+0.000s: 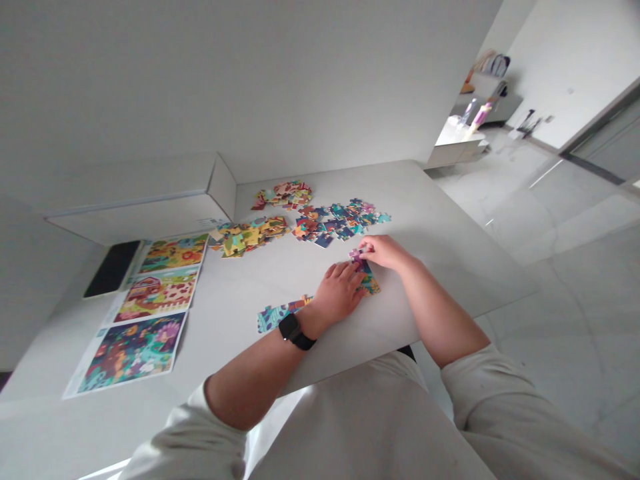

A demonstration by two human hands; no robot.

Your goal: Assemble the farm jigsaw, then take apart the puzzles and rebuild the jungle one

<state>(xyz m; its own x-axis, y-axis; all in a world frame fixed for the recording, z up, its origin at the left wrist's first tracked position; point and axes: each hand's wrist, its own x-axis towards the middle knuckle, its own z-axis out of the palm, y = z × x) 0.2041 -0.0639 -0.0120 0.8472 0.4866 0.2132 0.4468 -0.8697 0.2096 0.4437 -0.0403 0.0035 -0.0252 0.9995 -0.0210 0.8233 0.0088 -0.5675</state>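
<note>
My left hand [339,291] lies flat with its fingers stretched over a joined strip of jigsaw puzzle [276,317], hiding its middle. The strip shows teal leaves at its left end and dark blue and green at its right. At the strip's upper right corner, my right hand [383,252] pinches a purple puzzle piece [355,254] against the joined part. Whether that piece is fully locked in, I cannot tell. Just beyond my hands is a heap of loose dark blue and teal puzzle pieces [345,219].
A yellow-green heap of puzzle pieces [247,235] and a red-and-yellow heap [285,193] lie farther back. To the left are printed picture sheets [145,347], a black phone [113,268] and a white box [150,207]. A wall borders the table's [450,267] far side.
</note>
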